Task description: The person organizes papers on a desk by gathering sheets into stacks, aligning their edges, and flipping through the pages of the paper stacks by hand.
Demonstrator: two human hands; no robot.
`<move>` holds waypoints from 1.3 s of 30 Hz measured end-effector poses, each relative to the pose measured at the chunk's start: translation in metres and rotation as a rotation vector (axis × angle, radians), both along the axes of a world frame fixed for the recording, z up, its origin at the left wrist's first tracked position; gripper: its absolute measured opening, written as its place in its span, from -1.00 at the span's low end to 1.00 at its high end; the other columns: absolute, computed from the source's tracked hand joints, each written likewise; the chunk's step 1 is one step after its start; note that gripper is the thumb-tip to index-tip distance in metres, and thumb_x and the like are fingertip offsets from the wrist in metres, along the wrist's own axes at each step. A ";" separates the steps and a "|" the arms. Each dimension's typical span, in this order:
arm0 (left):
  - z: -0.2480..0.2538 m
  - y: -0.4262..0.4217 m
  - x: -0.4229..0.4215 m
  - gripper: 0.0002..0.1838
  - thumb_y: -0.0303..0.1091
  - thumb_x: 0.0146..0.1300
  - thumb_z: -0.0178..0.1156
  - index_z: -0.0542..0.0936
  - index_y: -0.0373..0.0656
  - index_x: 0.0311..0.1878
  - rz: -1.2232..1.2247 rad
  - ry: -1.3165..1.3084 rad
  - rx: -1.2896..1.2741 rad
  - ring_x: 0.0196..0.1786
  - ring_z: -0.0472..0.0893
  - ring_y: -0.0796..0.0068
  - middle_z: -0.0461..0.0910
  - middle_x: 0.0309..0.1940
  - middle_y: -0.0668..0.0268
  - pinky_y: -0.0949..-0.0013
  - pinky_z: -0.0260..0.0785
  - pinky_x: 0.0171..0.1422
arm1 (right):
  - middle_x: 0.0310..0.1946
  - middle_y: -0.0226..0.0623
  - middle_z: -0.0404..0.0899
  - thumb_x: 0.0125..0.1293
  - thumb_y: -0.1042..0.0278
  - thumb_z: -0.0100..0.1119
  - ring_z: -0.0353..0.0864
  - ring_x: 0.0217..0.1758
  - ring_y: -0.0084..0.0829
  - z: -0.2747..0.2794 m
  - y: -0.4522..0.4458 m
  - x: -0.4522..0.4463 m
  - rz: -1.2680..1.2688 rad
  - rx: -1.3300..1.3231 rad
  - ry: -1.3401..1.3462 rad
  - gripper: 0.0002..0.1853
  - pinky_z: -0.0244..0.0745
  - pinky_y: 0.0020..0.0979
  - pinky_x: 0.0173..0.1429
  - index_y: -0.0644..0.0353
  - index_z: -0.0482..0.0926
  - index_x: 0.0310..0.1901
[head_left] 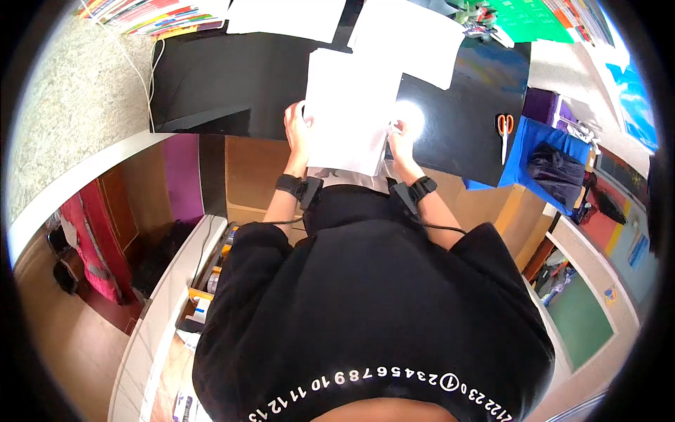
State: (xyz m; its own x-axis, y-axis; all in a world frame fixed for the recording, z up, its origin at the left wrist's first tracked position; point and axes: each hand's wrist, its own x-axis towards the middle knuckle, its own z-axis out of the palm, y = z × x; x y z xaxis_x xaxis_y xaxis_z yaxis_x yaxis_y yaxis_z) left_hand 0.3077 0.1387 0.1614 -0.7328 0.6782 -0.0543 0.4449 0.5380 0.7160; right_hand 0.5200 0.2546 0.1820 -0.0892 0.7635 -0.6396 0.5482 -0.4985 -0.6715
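A white sheet of paper (pixel 351 105) extends over the near edge of the black table, between my two hands. My left hand (pixel 297 130) has its fingers curled round the paper's left edge. On the opposite side, my right hand (pixel 401 143) pinches the right edge near its lower corner. Clear plastic (pixel 344 177) shows below the paper's bottom edge, close to my body; whether it is a sleeve around the sheet I cannot tell. Each wrist wears a black strap with a small device.
Scissors (pixel 504 137) with orange handles lie at the right of the black table (pixel 218 81). More white sheets (pixel 415 42) lie at the back. Books (pixel 169 17) are stacked at the far left, and a green sheet (pixel 534 20) sits at the far right. A blue chair (pixel 524 155) stands right of the table.
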 end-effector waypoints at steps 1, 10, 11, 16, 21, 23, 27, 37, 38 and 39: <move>-0.005 0.002 -0.003 -0.43 -0.42 0.07 0.26 0.36 -0.25 0.20 -0.008 -0.123 -0.001 0.18 0.42 0.08 0.39 0.12 0.04 0.18 0.33 0.23 | 0.25 0.09 0.27 0.18 0.47 0.08 0.30 0.31 -0.13 -0.007 -0.004 0.008 0.025 -0.077 0.019 -0.33 0.25 -0.26 0.31 0.32 0.11 0.34; -0.013 0.029 -0.005 0.01 -0.09 0.00 0.38 0.03 -0.24 0.42 -0.073 -0.487 0.034 0.34 0.30 0.15 0.18 0.34 -0.03 0.25 0.21 0.36 | 0.24 0.00 0.20 0.13 0.33 0.23 0.23 0.32 -0.19 -0.014 -0.033 0.012 0.205 -0.131 0.420 -0.12 0.17 -0.28 0.36 0.28 -0.12 0.37; -0.016 0.029 -0.008 0.04 -0.07 -0.03 0.39 0.02 -0.24 0.43 -0.096 -0.483 0.031 0.35 0.29 0.14 0.17 0.35 -0.03 0.25 0.20 0.37 | 0.28 -0.01 0.17 0.15 0.37 0.21 0.19 0.35 -0.20 -0.001 -0.029 0.009 0.166 -0.216 0.456 -0.10 0.13 -0.27 0.39 0.27 -0.17 0.39; 0.001 0.035 -0.005 0.06 -0.07 -0.04 0.40 0.01 -0.22 0.43 -0.082 -0.494 -0.058 0.36 0.28 0.16 0.19 0.33 -0.03 0.22 0.26 0.33 | 0.33 -0.03 0.09 0.18 0.39 0.16 0.10 0.41 -0.22 0.006 -0.023 0.016 0.098 -0.353 0.573 -0.10 0.04 -0.26 0.44 0.25 -0.23 0.41; 0.002 0.038 -0.011 0.03 -0.10 0.00 0.37 -0.01 -0.24 0.44 -0.079 -0.676 0.002 0.36 0.28 0.15 0.20 0.32 -0.07 0.21 0.26 0.34 | 0.39 -0.01 0.01 0.19 0.28 0.17 0.02 0.45 -0.20 0.010 -0.017 0.018 0.199 -0.360 0.554 -0.09 -0.03 -0.25 0.47 0.28 -0.21 0.42; -0.007 0.040 -0.023 0.02 -0.11 0.03 0.35 -0.02 -0.27 0.43 -0.079 -0.696 -0.045 0.36 0.27 0.13 0.19 0.32 -0.08 0.23 0.23 0.36 | 0.39 0.05 0.01 0.17 0.23 0.19 0.03 0.45 -0.14 0.022 -0.002 0.016 0.158 -0.328 0.394 -0.07 -0.04 -0.24 0.47 0.27 -0.19 0.43; 0.009 0.066 -0.035 0.00 -0.09 0.07 0.32 -0.04 -0.30 0.43 -0.084 -0.572 -0.009 0.40 0.21 0.10 0.16 0.34 -0.10 0.25 0.15 0.41 | 0.43 0.07 -0.08 0.17 0.08 0.23 -0.05 0.49 -0.10 0.020 0.043 0.017 0.032 -0.294 0.310 -0.01 -0.06 -0.14 0.46 0.21 -0.21 0.44; 0.028 0.091 -0.044 -0.02 -0.12 0.23 0.22 -0.24 -0.16 0.47 -0.248 -1.008 0.227 0.37 0.24 0.20 0.09 0.38 -0.02 0.24 0.24 0.34 | 0.42 -0.12 -0.09 0.14 0.07 0.28 -0.14 0.49 -0.17 0.030 0.075 -0.019 0.114 -0.296 0.489 0.03 -0.13 0.04 0.44 0.04 -0.25 0.46; 0.036 0.093 -0.044 -0.02 -0.11 0.23 0.22 -0.24 -0.16 0.47 -0.178 -1.036 0.183 0.37 0.24 0.19 0.08 0.38 -0.03 0.24 0.24 0.34 | 0.42 -0.12 -0.09 0.14 0.07 0.28 -0.14 0.48 -0.17 0.031 0.079 -0.014 0.059 -0.345 0.421 0.03 -0.13 0.03 0.44 0.03 -0.26 0.46; 0.051 0.099 -0.044 -0.01 -0.11 0.23 0.22 -0.25 -0.16 0.47 -0.108 -1.063 0.141 0.37 0.23 0.18 0.08 0.38 -0.04 0.23 0.24 0.34 | 0.42 -0.12 -0.09 0.14 0.08 0.28 -0.14 0.48 -0.17 0.030 0.083 -0.010 0.006 -0.392 0.352 0.04 -0.12 0.02 0.44 0.03 -0.27 0.46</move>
